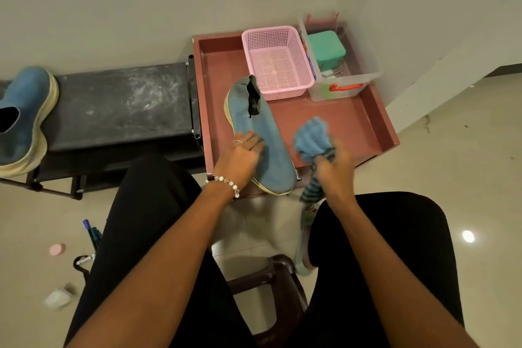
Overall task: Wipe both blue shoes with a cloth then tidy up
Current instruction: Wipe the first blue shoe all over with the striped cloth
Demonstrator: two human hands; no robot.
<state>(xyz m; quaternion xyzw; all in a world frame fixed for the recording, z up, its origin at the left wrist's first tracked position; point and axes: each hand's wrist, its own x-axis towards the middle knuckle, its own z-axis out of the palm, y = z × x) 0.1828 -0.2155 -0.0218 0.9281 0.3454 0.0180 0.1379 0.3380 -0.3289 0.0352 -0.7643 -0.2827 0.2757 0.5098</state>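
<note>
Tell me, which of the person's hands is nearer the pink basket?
Left. The left hand rests on the blue shoe lying just before the pink basket; the right hand, gripping the cloth, is farther.

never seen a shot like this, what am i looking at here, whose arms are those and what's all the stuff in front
There is no machine here. One wide-angle camera is worn on a person's head and looks down, so the two arms are the wearer's own, with their knees below.

The left hand rests flat on a blue shoe, which lies in a reddish tray with its toe jutting past the tray's near edge. The right hand, blurred, grips a bunched blue cloth beside the shoe.

At the tray's back stand a pink basket and a clear plastic box with a green block inside. The second blue shoe sits on a dark bench to the left. Small odds and ends lie on the floor.
</note>
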